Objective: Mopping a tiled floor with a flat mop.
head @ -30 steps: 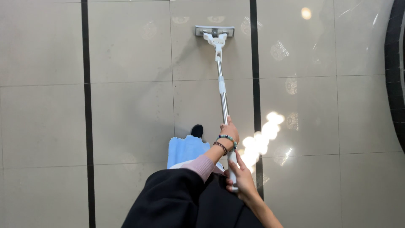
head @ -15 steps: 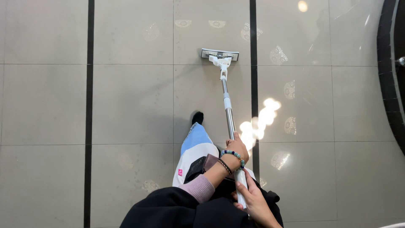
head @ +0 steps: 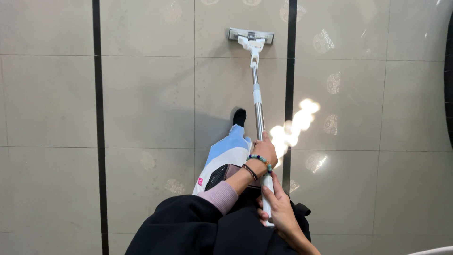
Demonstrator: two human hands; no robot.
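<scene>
A glossy grey tiled floor [head: 141, 104] fills the frame. The flat mop [head: 257, 101] runs from upper centre, where its head lies flat, to lower centre, left hand [head: 265, 152] and right hand [head: 278, 210] wrapped tight around its handle.

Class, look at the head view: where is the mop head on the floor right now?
The mop head lies flat on the grey tiled floor at top centre, just left of the right-hand dark tile strip, far from both hands.

Glossy beige tiled floor [head: 141, 94] bears a flat mop head [head: 251, 35].
</scene>
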